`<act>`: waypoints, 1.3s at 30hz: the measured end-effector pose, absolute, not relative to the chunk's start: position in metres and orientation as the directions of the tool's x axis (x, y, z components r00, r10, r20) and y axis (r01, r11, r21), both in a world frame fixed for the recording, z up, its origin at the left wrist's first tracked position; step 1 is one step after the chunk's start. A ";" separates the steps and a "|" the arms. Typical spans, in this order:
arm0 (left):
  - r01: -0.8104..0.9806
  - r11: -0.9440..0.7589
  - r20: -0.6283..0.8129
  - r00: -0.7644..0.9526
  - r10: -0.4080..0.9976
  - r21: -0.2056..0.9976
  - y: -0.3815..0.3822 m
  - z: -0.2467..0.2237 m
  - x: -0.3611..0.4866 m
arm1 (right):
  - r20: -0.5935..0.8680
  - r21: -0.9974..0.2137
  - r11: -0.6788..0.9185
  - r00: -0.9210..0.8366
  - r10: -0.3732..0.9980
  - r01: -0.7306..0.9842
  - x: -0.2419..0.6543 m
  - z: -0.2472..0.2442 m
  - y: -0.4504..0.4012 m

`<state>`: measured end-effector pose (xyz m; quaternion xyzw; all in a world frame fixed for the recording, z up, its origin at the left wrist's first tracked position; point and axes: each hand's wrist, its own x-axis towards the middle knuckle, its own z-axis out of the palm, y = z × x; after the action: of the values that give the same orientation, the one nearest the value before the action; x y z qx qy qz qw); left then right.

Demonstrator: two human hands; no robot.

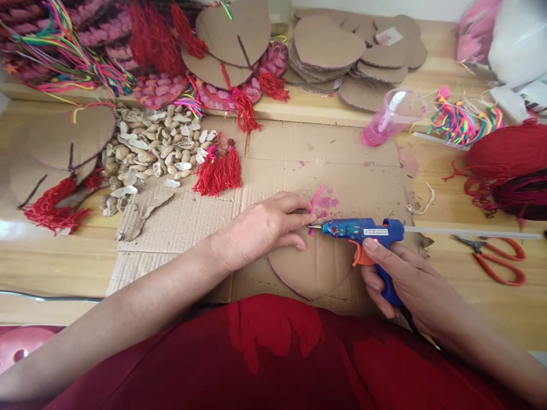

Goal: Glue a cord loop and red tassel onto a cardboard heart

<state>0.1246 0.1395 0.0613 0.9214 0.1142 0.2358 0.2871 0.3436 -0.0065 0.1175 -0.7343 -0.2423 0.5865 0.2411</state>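
Blue glue gun (348, 228) gripped in your right hand (405, 279), left hand (273, 223) at pink cord (317, 197), grip unclear: likely gluing; next needs steady nozzle (315, 226).

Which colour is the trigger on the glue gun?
Orange: the trigger on the blue glue gun, best seen in the head view.

a blue glue gun (363, 229) with an orange trigger and a white label is held level, its metal nozzle pointing left; a pale, translucent glue stick (474, 232) juts from its back. the nozzle tip meets the lower end of a thin, bright pink cord (317, 196), curving upward. beneath, a brown, dark-edged cardboard cutout (311, 267) lies flat, partly hidden, its pointed end nearest the wearer.
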 end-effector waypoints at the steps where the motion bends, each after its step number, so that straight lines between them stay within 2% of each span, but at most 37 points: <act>1: 0.085 -0.809 0.361 0.865 0.350 0.581 0.140 0.061 0.125 | -0.748 -0.632 -0.771 0.197 0.634 0.078 0.343 0.118 -0.006; 7: 0.127 -0.809 0.301 0.886 0.353 0.574 0.139 0.065 0.125 | -0.765 -0.607 -0.785 0.176 0.619 0.125 0.346 0.114 -0.010; 11: 0.106 -0.822 0.339 0.876 0.344 0.560 0.138 0.066 0.126 | -0.769 -0.600 -0.790 0.181 0.613 0.127 0.348 0.113 -0.014; 23: 0.073 -0.817 0.382 0.858 0.345 0.573 0.141 0.059 0.126 | -0.763 -0.628 -0.778 0.171 0.623 0.031 0.344 0.117 -0.023; 30: 0.097 -0.821 0.368 0.859 0.354 0.563 0.141 0.060 0.125 | -0.734 -0.669 -0.742 0.183 0.654 -0.030 0.352 0.118 -0.009; 39: 0.136 -0.822 0.307 0.884 0.353 0.552 0.139 0.071 0.125 | -0.743 -0.659 -0.752 0.189 0.642 -0.033 0.351 0.114 -0.002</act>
<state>0.1249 0.1394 0.0710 0.9329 0.1311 0.2024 0.2675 0.3514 -0.0023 0.1140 -0.7180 -0.2121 0.6003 0.2813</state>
